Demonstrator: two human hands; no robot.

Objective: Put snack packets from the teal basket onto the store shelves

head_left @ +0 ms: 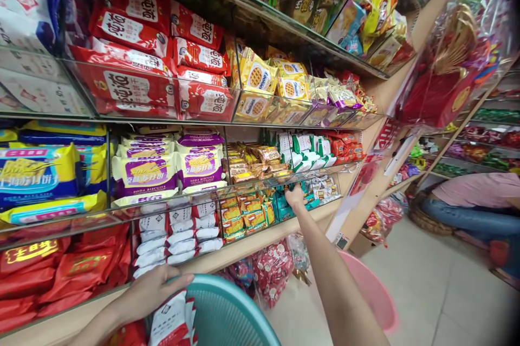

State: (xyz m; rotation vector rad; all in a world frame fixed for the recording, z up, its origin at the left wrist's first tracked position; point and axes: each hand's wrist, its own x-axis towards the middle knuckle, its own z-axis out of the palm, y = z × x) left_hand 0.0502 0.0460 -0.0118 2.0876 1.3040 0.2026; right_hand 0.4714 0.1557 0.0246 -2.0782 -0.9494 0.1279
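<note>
"Shelving (244, 248), stocked in tiers with wrapped snacks, spans most of our view. What do we see beneath it?"

"We see a teal basket (227, 313) nearest us, below the shelving's front edge, and a pink tub (374, 297) farther right, partly behind our right forearm."

"How are our hands placed?"

"Our left hand (152, 287) lies at the basket's left side, fingers stretched above white-and-red packets (170, 318). Our right hand (294, 195) reaches into the lowest tier, against teal packets (282, 205)."

"Can we state each grip?"

"We cannot tell for either: on the left, the underside of the fingers is hidden; on the right, the fingertips are lost among the packets, so apart or clamped remains unreadable."

"And the packets themselves?"

"We find the white-and-red ones grouped upright inside the basket; the teal ones fill a compartment just right of smaller orange-and-green packets (244, 210)."
</note>
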